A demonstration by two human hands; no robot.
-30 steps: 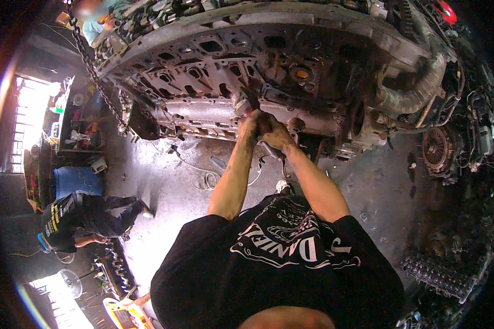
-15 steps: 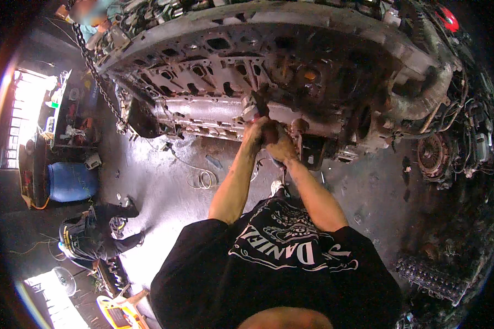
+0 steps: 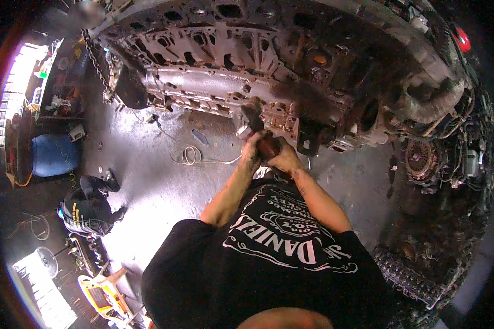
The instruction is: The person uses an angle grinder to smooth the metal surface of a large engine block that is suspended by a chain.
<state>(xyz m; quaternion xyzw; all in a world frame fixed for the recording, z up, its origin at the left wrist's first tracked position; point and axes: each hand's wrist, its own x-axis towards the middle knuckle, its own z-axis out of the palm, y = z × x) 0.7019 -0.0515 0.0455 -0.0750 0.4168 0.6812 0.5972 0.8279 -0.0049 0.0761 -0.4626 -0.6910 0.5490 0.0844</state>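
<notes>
Both my hands grip a dark red power tool (image 3: 269, 147) with a grey metal head; it looks like an angle grinder. My left hand (image 3: 251, 154) is wrapped round it just behind the head, and my right hand (image 3: 286, 157) closes round the body from the other side. The tool's head points up toward the lower edge of a large, greasy engine block (image 3: 203, 82). Whether it touches the metal I cannot tell. The block spans the view ahead of me, with rows of openings along its side.
A chain (image 3: 96, 63) hangs at the block's left end. A pale hose (image 3: 189, 156) lies coiled on the floor. At left are a blue barrel (image 3: 55, 155) and a bent-over person (image 3: 88, 205). A clutch disc (image 3: 421, 159) and other engine parts stand at right.
My hands and the tool have drawn back toward me, from the middle of the block's side to near its lower edge. The view has shifted, and the block appears higher in it.
</notes>
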